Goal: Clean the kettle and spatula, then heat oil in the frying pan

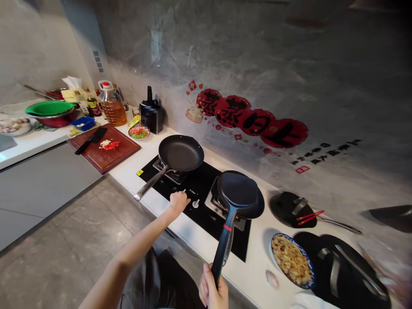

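My left hand [178, 201] reaches out to the black gas hob [196, 182], its fingers closed round the left control knob. A second knob [195, 203] sits just to its right. A black frying pan [181, 152] with a steel handle rests on the left burner. My right hand [213, 291] grips the dark handle of a black spatula [237, 189], whose broad blade hangs over the dark pan on the right burner [225, 206].
A blue-rimmed plate of cooked food [291, 260] and black lids with red chopsticks [310, 216] lie right of the hob. On the left are a wooden cutting board [104, 148] with a cleaver, a bowl of chopped vegetables [139, 133], a knife block [150, 115], an oil bottle [113, 104] and a green bowl [49, 108].
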`<state>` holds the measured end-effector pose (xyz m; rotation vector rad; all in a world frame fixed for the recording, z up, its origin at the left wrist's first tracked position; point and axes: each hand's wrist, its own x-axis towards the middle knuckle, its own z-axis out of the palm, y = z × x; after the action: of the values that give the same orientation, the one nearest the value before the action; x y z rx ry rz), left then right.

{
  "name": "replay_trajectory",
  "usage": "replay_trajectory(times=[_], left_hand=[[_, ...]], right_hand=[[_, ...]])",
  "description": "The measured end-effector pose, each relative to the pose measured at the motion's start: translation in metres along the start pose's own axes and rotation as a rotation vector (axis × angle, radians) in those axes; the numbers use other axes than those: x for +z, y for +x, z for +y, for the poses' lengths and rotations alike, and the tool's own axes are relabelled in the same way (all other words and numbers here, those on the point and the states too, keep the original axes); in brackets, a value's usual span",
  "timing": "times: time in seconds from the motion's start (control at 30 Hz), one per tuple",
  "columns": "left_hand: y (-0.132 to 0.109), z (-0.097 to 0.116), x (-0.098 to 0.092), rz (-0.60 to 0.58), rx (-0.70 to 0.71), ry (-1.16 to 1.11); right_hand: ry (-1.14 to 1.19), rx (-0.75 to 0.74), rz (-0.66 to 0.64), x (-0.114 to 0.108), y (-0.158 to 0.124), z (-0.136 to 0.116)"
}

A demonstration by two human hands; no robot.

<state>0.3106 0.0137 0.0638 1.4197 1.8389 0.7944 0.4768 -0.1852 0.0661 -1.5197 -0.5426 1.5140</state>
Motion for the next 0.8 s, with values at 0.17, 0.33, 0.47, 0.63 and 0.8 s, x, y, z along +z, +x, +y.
replay_trajectory(times=[0.17, 0.33, 0.47, 0.63, 0.8], left_hand=[[-0.009, -0.055, -0.122, 0.342, 0.077, 0.24], [0.048, -0.108, -0.161, -0.445, -0.319, -0.338], [0.069, -0.122, -0.136, -0.762, -0.494, -0.927], [0.074, -0.128, -0.127, -0.866, -0.505, -1.174], [0.072, -0.131, -0.133, -0.84, -0.38, -1.085]], right_hand=[[0.077, -0.044, 0.096, 0.022, -0.004, 0.002], [0.121, -0.054, 0.227, 0.056, -0.015, 0.006], [0.165, -0.013, 0.348, 0.088, -0.026, 0.016], [0.24, -0.074, 0.478, 0.128, -0.043, 0.049], [0.254, -0.064, 0.563, 0.155, -0.059, 0.085]])
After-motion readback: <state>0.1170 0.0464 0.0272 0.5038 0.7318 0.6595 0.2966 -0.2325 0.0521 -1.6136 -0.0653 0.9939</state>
